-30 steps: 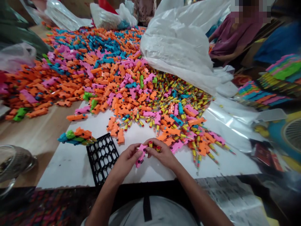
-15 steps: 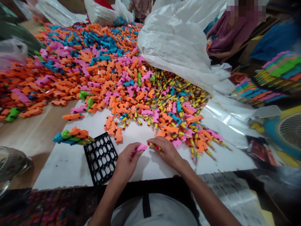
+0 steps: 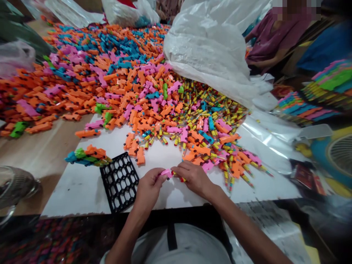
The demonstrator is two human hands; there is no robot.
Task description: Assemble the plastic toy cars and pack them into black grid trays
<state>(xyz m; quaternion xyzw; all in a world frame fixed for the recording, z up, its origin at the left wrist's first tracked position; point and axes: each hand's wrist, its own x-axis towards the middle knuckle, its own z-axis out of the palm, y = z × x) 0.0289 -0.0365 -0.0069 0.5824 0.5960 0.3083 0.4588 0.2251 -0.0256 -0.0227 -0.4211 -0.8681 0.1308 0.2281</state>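
Observation:
My left hand (image 3: 150, 185) pinches a pink toy car (image 3: 166, 173) above the white sheet near the table's front edge. Fingers of my right hand (image 3: 194, 178) are closed on small yellow-and-red pieces (image 3: 182, 179), one of which meets the right end of the pink car. Left of my hands lies a black grid tray (image 3: 120, 182) with rows of openings. Several toy cars (image 3: 89, 156) in blue, green and orange, on yellow stems, stand at its back left corner. Behind my hands spreads a large heap of orange, pink, blue and green cars (image 3: 148, 121).
Yellow-and-red pieces (image 3: 220, 99) spill beneath a big clear plastic bag (image 3: 206, 47). A glass mug (image 3: 16, 187) stands at the left edge. On the right are a fan (image 3: 339, 154) and stacked colourful cars (image 3: 332, 79). A person in a purple shirt (image 3: 271, 42) sits at the back right.
The pink car has turned in my left fingers, and a yellow-and-red piece in my right hand has come up against its end. The whole view has shifted slightly.

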